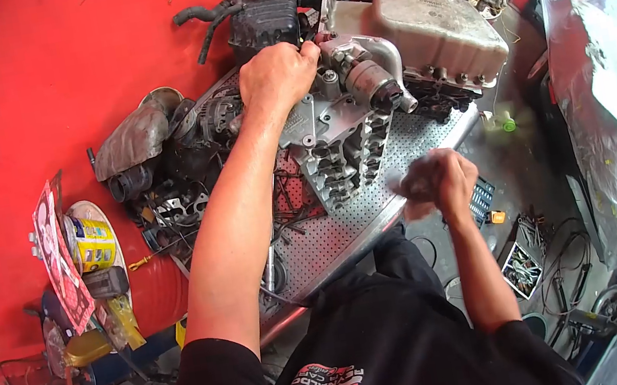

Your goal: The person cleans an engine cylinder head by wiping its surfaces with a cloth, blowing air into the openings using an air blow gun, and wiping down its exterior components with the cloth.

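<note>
My left hand (pixel 277 75) is closed at the upper edge of a silver aluminium engine cover (pixel 302 122), its fingertips hidden behind the knuckles. The cover stands on the perforated metal bench, with a cylindrical filter housing (pixel 370 83) on its right and ribbed metal branches (pixel 349 165) pointing toward me. Off the bench's front edge, my right hand (pixel 449 181) is closed around a crumpled, greyish-brown rag (pixel 417 184). Motion blurs the rag, and it is apart from the engine cover.
A large metal oil pan (pixel 441 32) sits at the bench's right end. Engine parts (pixel 144 138) and a black box with hoses (pixel 263 20) crowd the red wall. The perforated bench (pixel 419 145) has a raised rim. On the floor lie a tool tray (pixel 521 269) and cables.
</note>
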`<control>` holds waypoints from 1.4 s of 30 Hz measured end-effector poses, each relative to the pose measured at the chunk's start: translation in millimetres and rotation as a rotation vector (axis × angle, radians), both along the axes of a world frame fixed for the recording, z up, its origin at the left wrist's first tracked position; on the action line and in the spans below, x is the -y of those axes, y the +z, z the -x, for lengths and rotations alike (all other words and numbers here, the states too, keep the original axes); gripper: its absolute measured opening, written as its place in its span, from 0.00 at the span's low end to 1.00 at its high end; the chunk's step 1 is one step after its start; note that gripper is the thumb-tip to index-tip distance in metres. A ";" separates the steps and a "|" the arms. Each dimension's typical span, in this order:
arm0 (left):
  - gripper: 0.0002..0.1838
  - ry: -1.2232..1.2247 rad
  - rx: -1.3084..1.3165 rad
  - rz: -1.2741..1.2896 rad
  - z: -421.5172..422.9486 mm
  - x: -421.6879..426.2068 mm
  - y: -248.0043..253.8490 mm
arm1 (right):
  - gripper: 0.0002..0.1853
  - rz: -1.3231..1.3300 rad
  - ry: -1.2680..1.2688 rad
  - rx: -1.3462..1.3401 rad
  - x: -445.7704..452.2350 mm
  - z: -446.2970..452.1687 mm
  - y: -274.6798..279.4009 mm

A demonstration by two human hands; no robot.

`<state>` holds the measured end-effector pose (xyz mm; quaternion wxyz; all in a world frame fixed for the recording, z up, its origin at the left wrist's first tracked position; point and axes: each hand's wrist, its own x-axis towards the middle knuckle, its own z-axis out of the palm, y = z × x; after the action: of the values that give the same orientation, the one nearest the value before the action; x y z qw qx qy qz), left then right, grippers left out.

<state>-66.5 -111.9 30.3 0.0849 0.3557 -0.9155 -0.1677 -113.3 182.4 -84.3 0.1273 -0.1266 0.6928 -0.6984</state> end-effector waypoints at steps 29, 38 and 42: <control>0.32 0.064 -0.023 0.053 4.5 3.4 -8.1 | 0.18 0.069 -0.067 -0.924 64.4 -64.7 38.1; 0.34 -0.013 -0.054 0.124 8.7 38.5 -31.7 | 0.20 0.086 0.095 -1.027 138.3 -43.3 1.9; 0.33 0.000 -0.107 0.141 8.3 24.0 -27.0 | 0.26 0.244 0.442 -0.752 92.9 -78.7 -39.5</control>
<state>-74.8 -135.9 3.3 0.1583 0.3392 -0.9193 -0.1217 -34.6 89.5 -123.8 -0.0031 -0.5305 0.5598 -0.6366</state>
